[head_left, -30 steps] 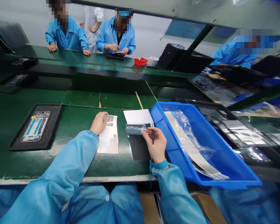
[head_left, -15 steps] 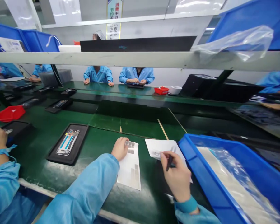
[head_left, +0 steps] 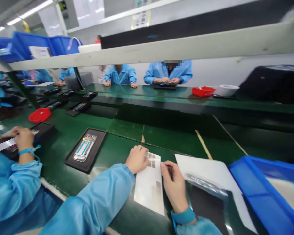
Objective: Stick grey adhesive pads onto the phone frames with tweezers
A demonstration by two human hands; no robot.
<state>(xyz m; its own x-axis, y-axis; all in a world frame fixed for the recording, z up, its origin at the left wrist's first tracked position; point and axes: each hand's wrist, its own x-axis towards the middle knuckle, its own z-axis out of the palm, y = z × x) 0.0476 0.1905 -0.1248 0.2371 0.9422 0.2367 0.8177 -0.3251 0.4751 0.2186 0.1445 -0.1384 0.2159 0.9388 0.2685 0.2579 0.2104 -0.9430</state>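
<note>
A white sheet of grey square stickers (head_left: 149, 189) lies slanted on the green bench in front of me. My left hand (head_left: 137, 159) has curled fingers gripping its upper left edge. At the opposite edge, my right hand (head_left: 173, 186) is closed around a slim dark tool (head_left: 171, 172), mostly hidden in the fingers; its kind is unclear. The right fingertips meet the sheet's edge near the squares. Left of my hands, an opened phone (head_left: 85, 148) with blue strips rests in a black tray (head_left: 70, 159).
A white sheet (head_left: 205, 163) and a black piece under clear film (head_left: 208, 202) lie right of my hand, beside a blue bin (head_left: 254, 182). A co-worker's hand (head_left: 24, 140) works at far left, near a red tray (head_left: 40, 115). A shelf rail (head_left: 137, 58) crosses overhead.
My right hand has moved left from the white sheet to the sticker sheet's right edge. My left hand stays on the sticker sheet. The view has turned right and tilted.
</note>
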